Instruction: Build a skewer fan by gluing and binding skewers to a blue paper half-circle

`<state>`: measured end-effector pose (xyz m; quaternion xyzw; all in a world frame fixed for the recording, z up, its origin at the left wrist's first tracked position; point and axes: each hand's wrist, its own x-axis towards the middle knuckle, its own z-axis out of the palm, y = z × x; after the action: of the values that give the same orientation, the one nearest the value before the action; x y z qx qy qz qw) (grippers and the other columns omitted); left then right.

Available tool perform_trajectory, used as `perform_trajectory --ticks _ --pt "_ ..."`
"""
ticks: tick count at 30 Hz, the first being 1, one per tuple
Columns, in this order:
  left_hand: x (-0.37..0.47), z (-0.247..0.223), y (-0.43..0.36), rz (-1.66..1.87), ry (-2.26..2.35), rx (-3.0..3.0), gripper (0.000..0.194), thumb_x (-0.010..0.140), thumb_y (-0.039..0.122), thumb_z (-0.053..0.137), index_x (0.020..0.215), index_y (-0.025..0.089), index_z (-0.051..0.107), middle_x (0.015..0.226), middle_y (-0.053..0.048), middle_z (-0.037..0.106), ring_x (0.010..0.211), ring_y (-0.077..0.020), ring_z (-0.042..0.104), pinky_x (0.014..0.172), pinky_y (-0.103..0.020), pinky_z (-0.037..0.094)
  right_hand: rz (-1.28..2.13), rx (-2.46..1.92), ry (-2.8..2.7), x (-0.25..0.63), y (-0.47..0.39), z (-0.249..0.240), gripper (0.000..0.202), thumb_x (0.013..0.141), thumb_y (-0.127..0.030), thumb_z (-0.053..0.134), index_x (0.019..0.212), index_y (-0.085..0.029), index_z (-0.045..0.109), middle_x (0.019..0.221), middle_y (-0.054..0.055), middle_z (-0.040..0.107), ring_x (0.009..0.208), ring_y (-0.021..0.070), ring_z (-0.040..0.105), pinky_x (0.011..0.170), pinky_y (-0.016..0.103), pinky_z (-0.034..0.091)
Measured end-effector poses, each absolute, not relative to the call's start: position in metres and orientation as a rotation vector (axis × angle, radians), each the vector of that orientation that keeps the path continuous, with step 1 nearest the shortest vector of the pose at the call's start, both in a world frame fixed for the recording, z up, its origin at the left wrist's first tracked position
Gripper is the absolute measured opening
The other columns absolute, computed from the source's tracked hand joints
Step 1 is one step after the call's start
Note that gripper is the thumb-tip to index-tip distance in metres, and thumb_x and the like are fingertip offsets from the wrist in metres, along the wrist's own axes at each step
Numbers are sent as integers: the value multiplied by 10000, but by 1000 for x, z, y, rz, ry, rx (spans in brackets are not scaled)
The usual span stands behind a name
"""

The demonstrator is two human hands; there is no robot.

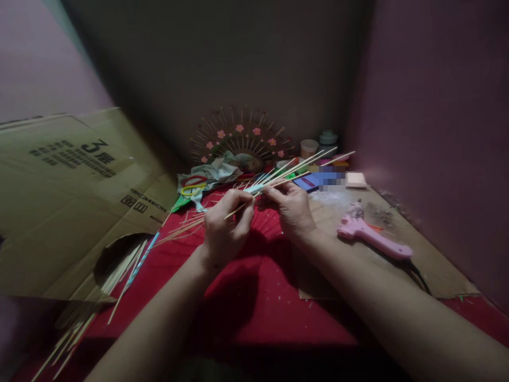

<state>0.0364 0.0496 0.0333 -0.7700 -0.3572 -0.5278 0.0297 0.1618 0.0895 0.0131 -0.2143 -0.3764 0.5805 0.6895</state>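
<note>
My left hand (230,218) is closed in a pinch on a thin bamboo stick (330,161), near its lower end. My right hand (293,208) pinches the same stick further along, and its far end points up to the right. Just behind the fingers, more thin sticks (178,231) cross at a slant, with a light blue strip (254,188) over their middle. Whether the strip is wrapped around them or only lies on them I cannot tell. Under both hands is a red cloth (274,297) with small pale scraps on it.
A pink hot glue gun (374,239) lies on flat cardboard (441,276) at right, near a phone (306,182). Left stands a cardboard box (79,212) with sticks at its hole. Scissors (193,185), a flowered stick fan (238,129) and a cup (309,148) are behind.
</note>
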Motion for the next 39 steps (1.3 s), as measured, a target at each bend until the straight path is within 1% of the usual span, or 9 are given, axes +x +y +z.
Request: perform_trajectory --ticks 5,11,16,22,27,29,31,35,39 --pt "34 34 51 -1618 -1132 -2374 50 798 114 575 798 160 596 705 3 609 596 -92 568 590 -242 467 1316 -490 -840 161 90 12 123 660 -186 684 686 -153 568 540 -38 617 445 112 603 460 239 527" --pt "33 38 45 -1970 -1235 -2280 30 798 140 600 821 158 608 666 18 604 529 -76 558 507 -209 462 1329 -485 -790 162 92 12 122 646 -170 677 674 -147 561 530 -47 597 420 107 587 442 242 528" --pt "37 32 50 -1733 -1137 -2388 40 805 126 578 807 164 591 729 -2 613 629 -98 590 609 -239 488 1323 -471 -826 162 91 12 127 645 -188 684 673 -146 568 541 -36 615 434 108 594 444 231 520" --pt "39 29 55 -1550 -1089 -2359 45 841 134 530 821 169 551 754 -12 618 636 -102 590 619 -241 488 1321 -464 -830 161 89 12 128 647 -189 684 676 -156 564 531 -44 614 424 107 580 454 247 525" --pt "44 33 58 -1022 -851 -2350 141 871 107 437 780 152 535 784 -78 633 735 -162 609 655 -287 493 1244 -456 -845 161 89 12 102 646 -160 692 647 -154 590 546 -58 597 479 64 554 473 181 489" --pt "45 34 58 -970 -863 -2380 162 871 110 424 778 152 549 783 -81 636 731 -168 607 657 -297 491 1244 -458 -837 162 89 12 102 645 -160 692 645 -157 590 543 -61 592 480 60 546 477 178 486" --pt "42 36 57 -1199 -975 -2456 131 864 133 464 784 161 565 749 -50 635 675 -142 601 623 -272 487 1264 -470 -839 161 89 12 104 653 -177 685 652 -161 582 541 -56 596 474 75 560 478 200 499" --pt "26 43 51 -1955 -1350 -2391 42 818 158 576 786 176 598 595 18 597 499 -97 546 470 -225 436 1298 -493 -851 162 91 11 116 663 -205 674 684 -162 569 548 -42 609 444 107 592 460 243 522" --pt "4 54 48 -2252 -1338 -2120 134 812 191 595 680 176 618 761 -26 643 622 -119 596 508 -245 470 1305 -518 -800 164 95 10 145 644 -207 681 695 -154 556 545 -43 608 425 109 593 446 244 525"
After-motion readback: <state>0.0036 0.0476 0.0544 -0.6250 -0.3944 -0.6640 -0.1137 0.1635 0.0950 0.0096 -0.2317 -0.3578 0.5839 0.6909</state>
